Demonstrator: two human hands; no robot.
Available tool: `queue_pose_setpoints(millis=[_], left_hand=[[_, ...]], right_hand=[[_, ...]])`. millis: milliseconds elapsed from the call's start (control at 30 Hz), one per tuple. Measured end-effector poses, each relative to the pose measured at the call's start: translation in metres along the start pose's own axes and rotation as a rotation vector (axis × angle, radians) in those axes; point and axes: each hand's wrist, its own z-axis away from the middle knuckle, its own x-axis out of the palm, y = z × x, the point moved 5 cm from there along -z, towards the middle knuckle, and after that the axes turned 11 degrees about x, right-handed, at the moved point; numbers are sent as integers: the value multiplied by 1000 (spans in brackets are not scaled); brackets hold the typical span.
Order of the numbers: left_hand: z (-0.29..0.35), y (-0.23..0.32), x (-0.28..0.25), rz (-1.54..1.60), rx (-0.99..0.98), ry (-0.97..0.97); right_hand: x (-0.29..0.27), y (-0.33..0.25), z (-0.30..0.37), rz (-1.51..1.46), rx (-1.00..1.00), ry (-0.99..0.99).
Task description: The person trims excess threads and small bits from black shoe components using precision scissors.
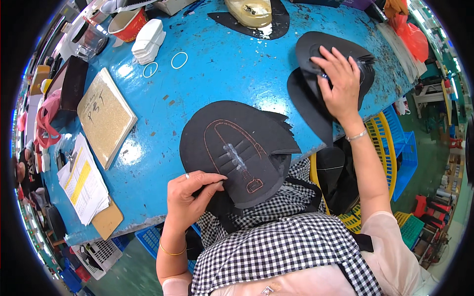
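Observation:
A black rounded shoe-upper-like piece (pixel 198 135) lies at the table's near edge. It bears reddish-brown stitching and a whitish smear in its middle, and its right side is jagged. My left hand (pixel 190 195) pinches its lower left edge between thumb and fingertips. Farther right, my right hand (pixel 340 84) rests on other black pieces (pixel 311 44) with its fingers spread. These overlap, and one shows a frayed right edge. What lies beneath my right palm is hidden.
A yellowish shoe last (pixel 251 12) stands on a black piece at the back. White pads (pixel 149 40), a red tub (pixel 129 24) and a gold notebook (pixel 106 116) sit on the left, near a clipboard with papers (pixel 85 182). Yellow (pixel 387 143) and blue (pixel 407 163) baskets stand right of the table.

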Motion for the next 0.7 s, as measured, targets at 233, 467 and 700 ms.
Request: queue_pose_setpoints(millis=[233,467,700], left_hand=[[10,-12,-45,484,-454,11],[-61,12,-118,60,-96,275],[-99,12,-9,62,-183,-617]], right_hand=[[0,9,-11,-60,-36,-50],[-34,-29,14,-901,242,-256],[-23,-71,17,-1214,425,-781]])
